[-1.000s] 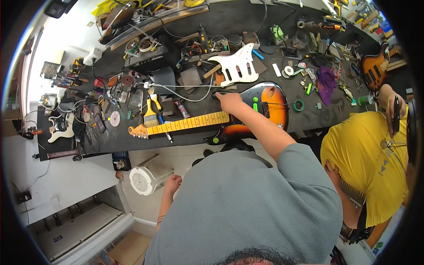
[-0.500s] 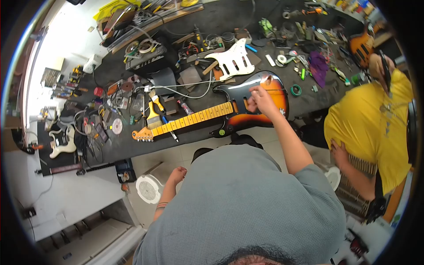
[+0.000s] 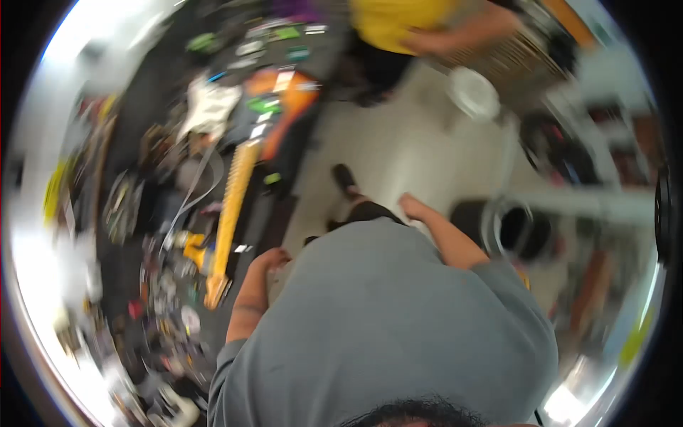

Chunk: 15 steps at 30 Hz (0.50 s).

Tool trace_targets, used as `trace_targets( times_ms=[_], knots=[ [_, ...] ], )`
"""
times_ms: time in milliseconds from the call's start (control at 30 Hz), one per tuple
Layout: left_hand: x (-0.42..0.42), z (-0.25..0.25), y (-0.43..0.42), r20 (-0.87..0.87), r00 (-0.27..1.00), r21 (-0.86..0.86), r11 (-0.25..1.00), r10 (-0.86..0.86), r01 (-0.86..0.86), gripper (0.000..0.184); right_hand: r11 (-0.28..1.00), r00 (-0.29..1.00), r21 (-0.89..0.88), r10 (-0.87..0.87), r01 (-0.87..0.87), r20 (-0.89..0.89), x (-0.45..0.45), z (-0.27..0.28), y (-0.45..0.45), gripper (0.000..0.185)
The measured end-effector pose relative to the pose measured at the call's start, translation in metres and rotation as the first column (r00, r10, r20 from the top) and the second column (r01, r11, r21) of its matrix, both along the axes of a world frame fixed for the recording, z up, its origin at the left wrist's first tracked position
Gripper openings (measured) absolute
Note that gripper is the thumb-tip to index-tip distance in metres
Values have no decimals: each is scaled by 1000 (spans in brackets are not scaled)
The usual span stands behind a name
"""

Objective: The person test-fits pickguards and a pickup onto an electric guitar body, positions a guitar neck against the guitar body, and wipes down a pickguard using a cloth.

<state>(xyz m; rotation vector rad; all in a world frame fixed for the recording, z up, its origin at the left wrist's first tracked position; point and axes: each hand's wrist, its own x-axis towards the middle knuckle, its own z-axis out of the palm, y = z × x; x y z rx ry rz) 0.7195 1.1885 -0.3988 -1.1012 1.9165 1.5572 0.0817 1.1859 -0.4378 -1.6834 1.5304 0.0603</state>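
Note:
The view is smeared by motion. My left hand [image 3: 271,259] hangs beside my body near the bench edge, close to the guitar's headstock; its fingers are too blurred to read. Out over the floor is my right hand [image 3: 413,206], away from the bench, its fingers also unclear. An electric guitar [image 3: 237,196] with a yellowish neck and an orange and black body lies on the dark bench, touched by neither hand. Beyond its body lies a white pickguard [image 3: 208,107]. A yellow-handled brush [image 3: 193,250] rests beside the neck.
Blurred tools and small parts cover the bench [image 3: 146,92]. A person in a yellow shirt [image 3: 398,21] is at the top. A white stool [image 3: 473,92] stands on the floor, and a dark round bin [image 3: 525,231] is to my right.
My body and view have turned to the right. My right hand has left the guitar body and now hangs over the floor. The guitar appears at the left, still on the bench.

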Motion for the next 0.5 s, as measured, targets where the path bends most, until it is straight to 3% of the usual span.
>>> trace_targets(
  times_ms=[33,67,100,167,233,333,367,433,467,500],
  knots=[
    [-15,4,-4,109,965,42,969,237,-242,30,947,942,-3,318,-320,-108,-15,30,46,27],
    [-26,0,-7,158,897,41,905,413,-424,27,742,884,495,-446,452,-139,-4,95,74,23],
    [-42,3,-14,156,844,30,851,514,-524,25,683,853,515,-458,518,-250,-11,104,109,25],
    [-71,1,-31,122,857,47,860,500,-508,23,534,792,604,-528,591,-308,-36,102,159,32],
    [-103,9,-51,83,886,80,883,456,-462,24,370,723,732,-649,572,-236,-55,71,195,37],
    [-129,40,-59,40,872,121,864,487,-488,26,651,727,429,-687,626,-17,-69,94,226,31],
    [-143,58,-60,64,922,50,921,383,-386,26,721,739,175,-669,671,-74,-75,93,235,29],
    [-188,92,-66,134,972,-96,979,193,-181,26,626,619,-82,-779,775,-101,-105,64,252,29],
    [-198,82,-73,128,976,-129,979,175,-159,25,577,571,-208,-816,790,-92,-125,53,254,31],
    [-203,69,-76,125,975,-165,973,184,-163,24,419,407,-126,-907,899,-109,-149,67,249,33]
  ],
)
